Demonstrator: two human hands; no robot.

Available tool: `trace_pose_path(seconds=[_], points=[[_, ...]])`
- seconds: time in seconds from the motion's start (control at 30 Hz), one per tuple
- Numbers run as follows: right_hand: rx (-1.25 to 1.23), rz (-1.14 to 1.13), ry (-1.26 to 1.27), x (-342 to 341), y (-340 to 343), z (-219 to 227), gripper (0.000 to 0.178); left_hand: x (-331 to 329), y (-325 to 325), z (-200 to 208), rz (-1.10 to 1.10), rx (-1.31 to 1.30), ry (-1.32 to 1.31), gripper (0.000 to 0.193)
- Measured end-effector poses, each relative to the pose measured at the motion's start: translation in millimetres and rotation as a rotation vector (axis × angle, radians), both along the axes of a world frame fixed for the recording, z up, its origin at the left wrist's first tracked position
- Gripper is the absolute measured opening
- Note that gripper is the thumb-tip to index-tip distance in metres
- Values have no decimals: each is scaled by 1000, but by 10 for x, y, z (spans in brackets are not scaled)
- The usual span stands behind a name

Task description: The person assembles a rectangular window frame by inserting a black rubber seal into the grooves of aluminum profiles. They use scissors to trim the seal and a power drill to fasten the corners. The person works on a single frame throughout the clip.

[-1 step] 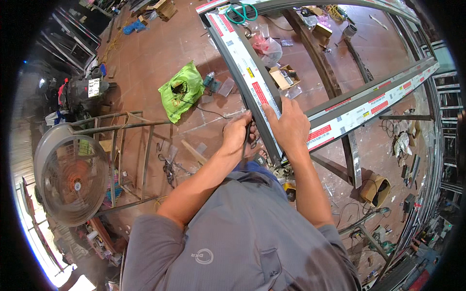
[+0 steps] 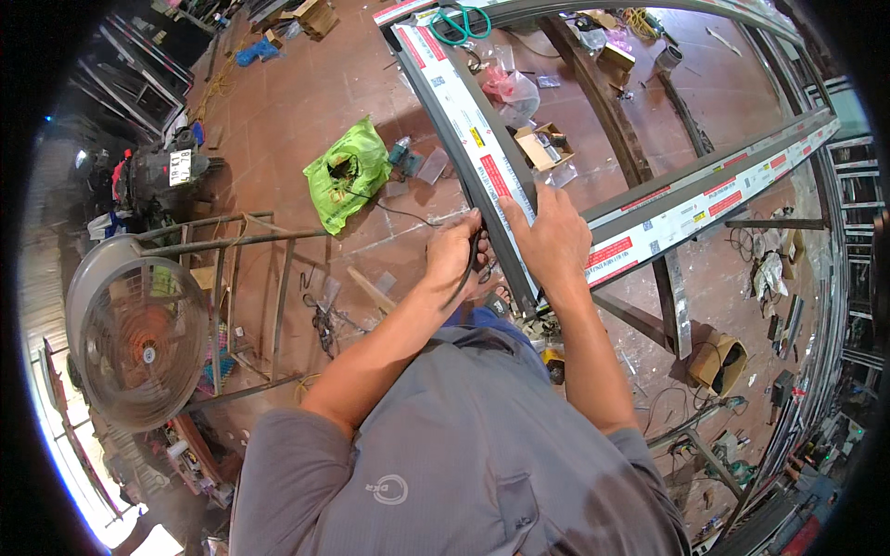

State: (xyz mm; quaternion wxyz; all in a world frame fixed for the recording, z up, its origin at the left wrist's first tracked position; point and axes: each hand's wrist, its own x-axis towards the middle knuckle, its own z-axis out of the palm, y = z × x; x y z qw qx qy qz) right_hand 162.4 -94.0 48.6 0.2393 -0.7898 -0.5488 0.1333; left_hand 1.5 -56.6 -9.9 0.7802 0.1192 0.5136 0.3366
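A dark metal frame (image 2: 470, 104), its bars covered with white and red protective film, lies raised in front of me. At the outer side of its left bar my left hand (image 2: 451, 250) is closed on a thin black flexible strip (image 2: 469, 263), whose loose end curls down over my wrist. My right hand (image 2: 556, 232) grips the same bar near its near corner, thumb on the filmed face and fingers over the inner edge. Green-handled scissors (image 2: 452, 28) lie on the far left corner of the frame.
A bright green bag (image 2: 348, 176) lies on the tiled floor to the left, near a large grey fan (image 2: 139, 343) and a metal stand (image 2: 218, 243). Under the frame are a dark beam (image 2: 603, 102) and an open carton (image 2: 542, 153). Another carton (image 2: 718, 363), cables and tools lie right.
The strip's loose end has swung left toward my left wrist and now curves more. Both hands and the frame stay nearly where they were.
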Motion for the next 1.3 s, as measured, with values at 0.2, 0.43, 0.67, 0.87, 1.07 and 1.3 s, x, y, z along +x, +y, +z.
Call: trace_pose_path(seconds=[0.2, 0.43, 0.67, 0.87, 1.07, 1.3], points=[[-21, 13, 21, 38, 27, -7, 69, 91, 53, 113, -16, 71, 189, 18], [-18, 23, 6, 55, 47, -16, 71, 116, 109, 4, -39, 125, 266, 14], [-27, 31, -6, 33, 30, -32, 73, 149, 165, -242, 6, 218, 405, 13], [35, 24, -18, 25, 29, -78, 62, 237, 237, -363, -46, 317, 587, 14], [132, 33, -47, 37, 13, -121, 63, 252, 287, -3, 59, 294, 507, 22], [91, 30, -89, 11, 9, -118, 64, 376, 395, -184, -41, 434, 940, 20]])
